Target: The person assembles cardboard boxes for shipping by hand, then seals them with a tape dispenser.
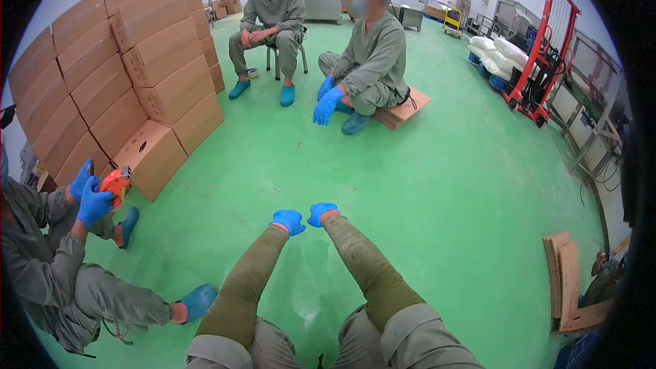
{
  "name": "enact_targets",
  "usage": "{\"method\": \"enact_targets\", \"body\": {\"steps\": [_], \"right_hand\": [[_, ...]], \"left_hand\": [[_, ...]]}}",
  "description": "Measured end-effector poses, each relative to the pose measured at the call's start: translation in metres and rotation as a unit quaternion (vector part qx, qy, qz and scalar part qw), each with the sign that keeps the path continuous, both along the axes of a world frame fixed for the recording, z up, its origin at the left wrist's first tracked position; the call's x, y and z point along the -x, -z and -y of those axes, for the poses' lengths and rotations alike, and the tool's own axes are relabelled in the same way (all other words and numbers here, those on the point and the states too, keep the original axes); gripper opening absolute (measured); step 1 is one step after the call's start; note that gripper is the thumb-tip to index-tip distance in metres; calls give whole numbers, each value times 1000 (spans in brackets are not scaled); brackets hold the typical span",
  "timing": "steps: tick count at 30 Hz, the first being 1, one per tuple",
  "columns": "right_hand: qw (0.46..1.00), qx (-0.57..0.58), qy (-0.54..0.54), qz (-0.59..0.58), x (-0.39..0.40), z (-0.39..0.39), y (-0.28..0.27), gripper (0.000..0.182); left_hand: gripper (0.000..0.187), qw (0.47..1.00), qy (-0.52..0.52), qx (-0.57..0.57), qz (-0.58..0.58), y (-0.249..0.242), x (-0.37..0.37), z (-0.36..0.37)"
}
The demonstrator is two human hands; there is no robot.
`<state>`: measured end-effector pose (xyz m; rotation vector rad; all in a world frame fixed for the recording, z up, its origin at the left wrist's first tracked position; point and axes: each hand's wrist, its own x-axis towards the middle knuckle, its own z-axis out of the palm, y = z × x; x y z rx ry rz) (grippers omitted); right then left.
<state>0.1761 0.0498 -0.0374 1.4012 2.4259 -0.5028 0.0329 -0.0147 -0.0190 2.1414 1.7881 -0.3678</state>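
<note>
My left hand (288, 221), in a blue glove, is stretched out in front of me above the green floor (437, 232). Close beside it, with a small gap between them, is my right hand (321, 214), gloved in blue too. Both hands look closed like fists, backs towards me, and no object shows in either. Neither touches anything that I can see. Green sleeves cover my forearms, and my grey trouser legs lie below them.
At left, a seated person's gloved hands hold an orange tape dispenser (116, 184) beside stacked cartons (164, 55). Two more people sit ahead, one on flattened cardboard (403, 111). A red pallet stacker (547, 55) stands at right, near white sacks (495, 53). Folded cardboard (567, 280) lies lower right.
</note>
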Motion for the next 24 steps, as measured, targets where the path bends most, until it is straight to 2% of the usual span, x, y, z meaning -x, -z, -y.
{"method": "enact_targets", "body": {"steps": [24], "right_hand": [[1000, 4, -16, -1, 1, -5, 5, 46]], "left_hand": [[47, 1000, 13, -8, -5, 9, 7, -3]]}}
